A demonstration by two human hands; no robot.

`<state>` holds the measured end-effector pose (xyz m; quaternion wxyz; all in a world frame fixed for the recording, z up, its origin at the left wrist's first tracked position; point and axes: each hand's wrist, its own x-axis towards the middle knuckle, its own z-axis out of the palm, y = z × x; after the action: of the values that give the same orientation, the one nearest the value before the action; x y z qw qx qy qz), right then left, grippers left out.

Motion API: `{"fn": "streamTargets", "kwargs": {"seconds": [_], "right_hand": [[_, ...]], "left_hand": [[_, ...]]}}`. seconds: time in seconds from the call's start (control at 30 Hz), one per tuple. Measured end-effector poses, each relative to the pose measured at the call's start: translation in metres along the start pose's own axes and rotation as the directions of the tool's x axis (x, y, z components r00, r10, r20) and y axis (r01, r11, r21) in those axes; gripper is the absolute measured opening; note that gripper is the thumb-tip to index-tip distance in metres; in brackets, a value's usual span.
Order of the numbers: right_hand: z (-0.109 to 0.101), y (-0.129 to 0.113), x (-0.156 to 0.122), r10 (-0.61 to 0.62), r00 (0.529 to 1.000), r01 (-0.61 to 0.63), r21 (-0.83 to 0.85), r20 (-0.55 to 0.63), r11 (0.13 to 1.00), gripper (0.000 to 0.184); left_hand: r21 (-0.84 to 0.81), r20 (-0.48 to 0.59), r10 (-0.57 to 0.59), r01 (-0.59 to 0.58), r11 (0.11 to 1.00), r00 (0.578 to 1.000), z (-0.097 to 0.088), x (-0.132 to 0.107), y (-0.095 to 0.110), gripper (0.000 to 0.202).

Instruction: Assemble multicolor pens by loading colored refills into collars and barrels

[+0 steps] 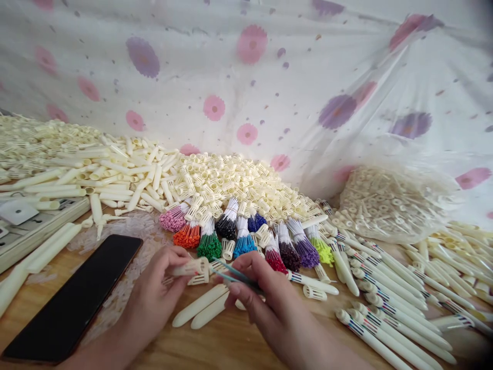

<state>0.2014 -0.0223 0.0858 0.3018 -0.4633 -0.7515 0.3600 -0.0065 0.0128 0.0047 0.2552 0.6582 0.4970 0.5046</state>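
Note:
Between the thumb and fingers of my left hand [152,293] is a cream slotted pen collar [196,267], held sideways. My right hand [275,303] grips a pair of teal tweezers [234,273], whose tips reach the collar's open end; whether they pinch anything is too small to tell. Under the hands lie cream pen barrels [200,304]. Just beyond are bundles of thin white refills with coloured ends, among them orange [187,235], green [209,246], blue [243,243] and purple [308,253] ones. A loose slotted collar [315,292] rests right of my right hand.
A black phone [77,298] lies at left, beside small clear plastic pieces [140,241] and a power strip [46,226]. Heaped collars [239,180] and barrels [127,169] fill the back. Assembled multicolour pens [389,308] and a clear bag of parts [396,205] are at right.

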Motion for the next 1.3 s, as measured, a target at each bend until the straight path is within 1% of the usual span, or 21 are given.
{"fn": "streamTargets", "kwargs": {"seconds": [0.03,0.07,0.1,0.13,0.2,0.23,0.27,0.3,0.33,0.37,0.43,0.5,0.53,0.57,0.63,0.67,0.73,0.83,0.93,1.1,1.3], "right_hand": [[-0.003,0.0,0.001,-0.005,1.0,0.006,-0.054,0.002,0.999,0.006],[-0.006,0.0,0.001,-0.025,0.999,0.03,-0.131,0.038,0.991,0.003],[-0.007,0.001,0.002,-0.05,0.992,0.075,-0.219,0.12,0.973,0.005],[-0.006,0.003,0.004,-0.067,0.97,0.139,-0.304,0.234,0.942,0.009],[0.0,0.007,0.006,-0.033,0.888,0.267,-0.456,0.459,0.849,0.013],[0.004,0.009,0.007,0.015,0.852,0.307,-0.523,0.523,0.795,0.013],[0.007,0.012,0.008,0.065,0.837,0.323,-0.586,0.543,0.743,0.012],[0.01,0.013,0.009,0.1,0.838,0.322,-0.634,0.536,0.703,0.014],[0.011,0.014,0.01,0.115,0.847,0.311,-0.658,0.52,0.686,0.018],[0.01,0.015,0.01,0.109,0.863,0.292,-0.663,0.494,0.69,0.02],[0.003,0.015,0.011,0.05,0.908,0.248,-0.63,0.415,0.736,0.017],[-0.006,0.019,0.015,-0.054,0.955,0.226,-0.6,0.29,0.768,0.005],[-0.01,0.023,0.019,-0.114,0.969,0.226,-0.603,0.218,0.765,0.006],[-0.014,0.029,0.024,-0.175,0.973,0.232,-0.62,0.152,0.749,0.011],[-0.021,0.043,0.038,-0.285,0.957,0.243,-0.691,0.055,0.681,0.017],[-0.023,0.05,0.047,-0.318,0.947,0.245,-0.732,0.041,0.636,0.021],[-0.028,0.061,0.065,-0.339,0.933,0.289,-0.815,0.122,0.502,0.025],[-0.034,0.068,0.09,-0.34,0.914,0.356,-0.841,0.222,0.408,0.022],[-0.036,0.066,0.104,-0.334,0.883,0.437,-0.835,0.329,0.335,0.016],[-0.037,0.063,0.11,-0.327,0.816,0.555,-0.805,0.476,0.211,0.019],[-0.032,0.065,0.107,-0.375,0.748,0.62,-0.778,0.547,0.102,0.024]], "left_hand": [[-0.026,-0.046,-0.053,0.052,0.998,0.998,-0.001,0.003,-0.002,0.011],[-0.059,-0.091,-0.099,0.094,0.994,0.991,-0.003,0.007,-0.004,0.014],[-0.089,-0.13,-0.139,0.128,0.988,0.982,-0.004,0.01,-0.006,0.018],[-0.116,-0.156,-0.169,0.152,0.982,0.973,-0.005,0.013,-0.008,0.021],[-0.161,-0.169,-0.209,0.182,0.97,0.963,-0.005,0.016,-0.009,0.025],[-0.18,-0.162,-0.221,0.192,0.965,0.962,-0.005,0.016,-0.009,0.026],[-0.197,-0.152,-0.228,0.197,0.96,0.962,-0.004,0.016,-0.008,0.028],[-0.21,-0.136,-0.234,0.203,0.956,0.963,-0.003,0.015,-0.006,0.028],[-0.217,-0.119,-0.239,0.21,0.953,0.964,-0.002,0.014,-0.004,0.028],[-0.22,-0.102,-0.246,0.219,0.951,0.964,-0.001,0.013,-0.002,0.028],[-0.233,-0.061,-0.264,0.244,0.941,0.963,0.0,0.011,0.004,0.028],[-0.261,-0.018,-0.281,0.267,0.928,0.959,0.0,0.01,0.009,0.029],[-0.273,0.004,-0.284,0.274,0.922,0.959,-0.001,0.01,0.011,0.029],[-0.277,0.024,-0.286,0.281,0.919,0.958,-0.001,0.01,0.012,0.029],[-0.255,0.062,-0.292,0.299,0.92,0.954,-0.002,0.009,0.014,0.029],[-0.237,0.083,-0.294,0.306,0.922,0.952,-0.002,0.009,0.015,0.029],[-0.203,0.126,-0.294,0.315,0.927,0.947,-0.001,0.008,0.015,0.03],[-0.193,0.176,-0.283,0.315,0.929,0.943,0.001,0.006,0.015,0.032],[-0.211,0.202,-0.282,0.323,0.922,0.938,0.003,0.004,0.014,0.03],[-0.255,0.214,-0.281,0.332,0.908,0.935,0.003,0.003,0.014,0.029],[-0.279,0.207,-0.293,0.344,0.897,0.933,0.004,0.005,0.017,0.03]]}}
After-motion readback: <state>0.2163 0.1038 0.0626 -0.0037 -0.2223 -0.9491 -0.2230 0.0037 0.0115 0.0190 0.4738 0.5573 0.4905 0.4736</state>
